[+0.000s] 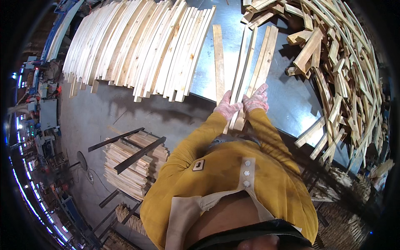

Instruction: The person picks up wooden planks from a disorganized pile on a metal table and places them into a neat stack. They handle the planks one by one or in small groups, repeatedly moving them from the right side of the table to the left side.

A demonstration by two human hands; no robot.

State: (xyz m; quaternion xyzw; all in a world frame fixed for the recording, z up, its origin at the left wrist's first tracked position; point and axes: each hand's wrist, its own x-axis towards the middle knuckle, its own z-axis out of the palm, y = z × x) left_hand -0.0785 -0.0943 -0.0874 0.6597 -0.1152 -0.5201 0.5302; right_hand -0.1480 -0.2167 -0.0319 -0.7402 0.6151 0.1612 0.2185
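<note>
Long thin wooden slats (250, 71), pale and rough-sawn, lying lengthwise on the grey metal table (291, 104), their near ends overhanging its front edge; probably light and stiff along the length, though thin enough to flex a little if lifted from one end only; likely dry and splintery rather than slippery, hence the gloves; best taken near the overhanging ends, where both hands already sit, or further up toward the middle for balance.

Left hand (227, 107), gloved in pale pink, curled loosely over the near end of the left slat of the group, fingers wrapped but not clenched tight; right hand (256, 98), gloved alike, laid flatter on the slats just right of it, fingers spread and pointing away from the body, pressing more than gripping; whether it closes round an edge cannot be told.

Both forearms in mustard-yellow sleeves, reaching forward close together, elbows bent.

Left of the slats, one single board (218, 62); further left, a fanned row of slats (137, 50); right of them, a tangled heap of offcuts (341, 71).
</note>
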